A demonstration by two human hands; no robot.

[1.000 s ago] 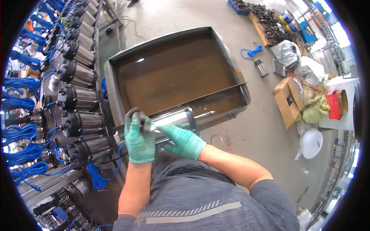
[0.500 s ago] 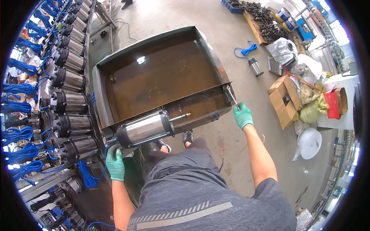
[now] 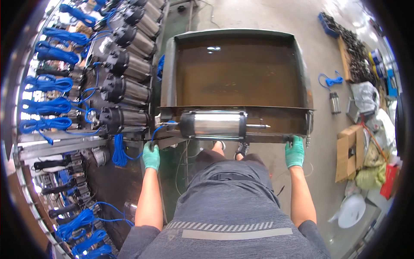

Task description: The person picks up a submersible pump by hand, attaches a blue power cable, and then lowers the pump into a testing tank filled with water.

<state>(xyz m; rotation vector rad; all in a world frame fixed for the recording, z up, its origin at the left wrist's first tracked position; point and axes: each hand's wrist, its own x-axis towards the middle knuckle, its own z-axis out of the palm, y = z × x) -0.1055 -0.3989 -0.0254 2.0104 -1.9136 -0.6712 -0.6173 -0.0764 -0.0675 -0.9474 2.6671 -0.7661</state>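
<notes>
Ahead of me stands a metal tank (image 3: 170, 73) of brown water. Across its front, below a dark cross plate (image 3: 215, 106), lies a steel pump motor (image 3: 217, 124), its shaft pointing right. A blue cable (image 3: 158, 131) runs from its left end down to my left hand (image 3: 151, 157). That green-gloved hand is curled at the tank's front left corner; what its fingers grip is hidden. My right hand (image 3: 294, 153), also gloved, closes on the tank's front edge (image 3: 267, 138) near the right corner. Beside it a slim metal tool (image 3: 308, 125) hangs at the plate's end.
At left, several similar motors (image 3: 125, 90) stand in a row with blue cable coils (image 3: 49, 105). One more motor (image 3: 335, 103) lies on the floor at right, near a cardboard box (image 3: 349, 151), plastic bags (image 3: 366, 97) and a crate of dark parts (image 3: 351, 52).
The view has turned, so the tank now sits square in front of me. My right hand has let go of the metal tool and moved to the tank's front edge. My left hand stays near the left corner.
</notes>
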